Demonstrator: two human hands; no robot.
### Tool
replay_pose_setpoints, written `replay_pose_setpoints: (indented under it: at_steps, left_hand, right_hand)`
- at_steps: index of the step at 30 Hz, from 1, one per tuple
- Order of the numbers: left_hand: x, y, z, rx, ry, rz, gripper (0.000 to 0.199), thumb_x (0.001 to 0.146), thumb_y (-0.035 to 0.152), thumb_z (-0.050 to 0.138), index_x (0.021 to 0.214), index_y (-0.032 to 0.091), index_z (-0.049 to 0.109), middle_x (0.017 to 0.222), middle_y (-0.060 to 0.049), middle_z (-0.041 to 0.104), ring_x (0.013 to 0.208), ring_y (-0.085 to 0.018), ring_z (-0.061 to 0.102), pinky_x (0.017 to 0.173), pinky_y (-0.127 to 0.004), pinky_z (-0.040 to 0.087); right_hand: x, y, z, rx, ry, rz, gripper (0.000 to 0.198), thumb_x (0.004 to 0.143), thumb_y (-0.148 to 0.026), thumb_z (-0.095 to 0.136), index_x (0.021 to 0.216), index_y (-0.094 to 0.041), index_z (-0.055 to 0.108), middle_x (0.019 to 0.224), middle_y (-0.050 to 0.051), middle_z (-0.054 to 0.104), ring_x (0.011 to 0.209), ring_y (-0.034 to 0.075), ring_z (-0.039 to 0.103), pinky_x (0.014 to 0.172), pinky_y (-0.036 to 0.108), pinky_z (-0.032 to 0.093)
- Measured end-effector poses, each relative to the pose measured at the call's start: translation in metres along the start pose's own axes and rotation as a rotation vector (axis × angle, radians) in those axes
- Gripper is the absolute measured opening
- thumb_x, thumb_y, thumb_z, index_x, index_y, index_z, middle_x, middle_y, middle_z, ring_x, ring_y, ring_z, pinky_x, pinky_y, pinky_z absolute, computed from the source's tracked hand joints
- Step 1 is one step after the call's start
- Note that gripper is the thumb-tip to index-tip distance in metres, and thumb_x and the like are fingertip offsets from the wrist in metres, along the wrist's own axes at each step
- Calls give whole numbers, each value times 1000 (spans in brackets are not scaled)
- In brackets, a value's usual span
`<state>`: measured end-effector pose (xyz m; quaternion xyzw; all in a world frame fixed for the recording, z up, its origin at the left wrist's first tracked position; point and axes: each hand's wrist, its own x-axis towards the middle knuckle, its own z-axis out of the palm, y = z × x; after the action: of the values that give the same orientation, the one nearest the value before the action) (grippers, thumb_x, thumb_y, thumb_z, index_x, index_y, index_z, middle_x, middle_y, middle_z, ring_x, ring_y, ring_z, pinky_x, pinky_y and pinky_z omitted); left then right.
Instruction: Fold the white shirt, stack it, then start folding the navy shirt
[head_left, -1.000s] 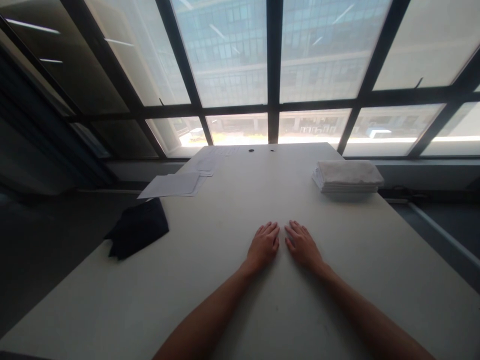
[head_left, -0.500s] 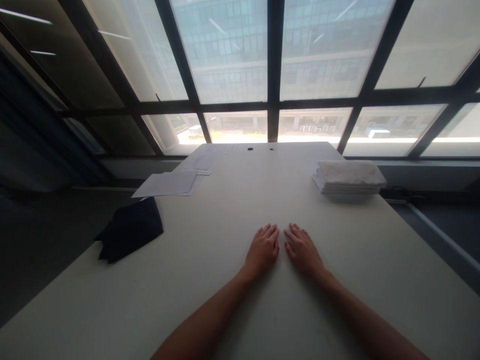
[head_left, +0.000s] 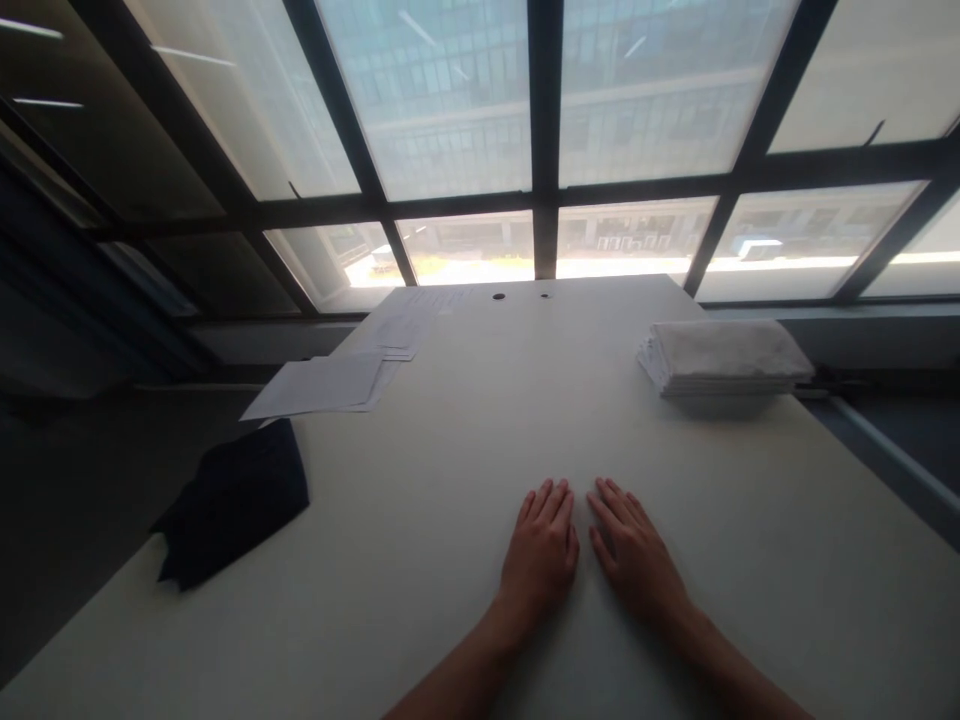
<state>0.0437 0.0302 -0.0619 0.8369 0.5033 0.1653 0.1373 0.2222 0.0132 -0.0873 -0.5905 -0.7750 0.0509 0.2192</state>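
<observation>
My left hand (head_left: 541,548) lies palm down on the white table (head_left: 420,560), fingers stretched out, holding nothing. Beside it, a small gap away, my right hand (head_left: 637,550) rests flat in the same way, its fingers extended and thumb slightly apart. A folded dark navy cloth (head_left: 236,500) is at the table's left edge, well away from my left hand. Toward the right edge, beyond my right hand, sits a stack of folded white cloths (head_left: 731,357). Neither hand touches the cloths.
Several sheets of white paper (head_left: 322,384) lie along the left edge, the nearest jutting past it. Two small dark holes show near the table's far end, one a round hole (head_left: 499,296). Behind stands a large window with dark frames (head_left: 545,130). A dark curtain (head_left: 97,270) hangs at left.
The view has shifted, so the hands and cloths appear lower and larger. Both hands stay flat on the table, and nothing has been picked up.
</observation>
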Motion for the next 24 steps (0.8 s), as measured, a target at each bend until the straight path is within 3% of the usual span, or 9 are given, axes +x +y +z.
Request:
replay_pose_setpoints:
  at_steps: [24]
  left_hand:
    - [4,-5,0,-94,23,25,53,94,21,45,147,19,53,155,-5,47,148,-24,35,125,-44,24]
  right_hand:
    - [9,-7,-3,8,-36,37,50,96,-24,43,143,-13,56,155,15,45,147,26,37,121,49,29]
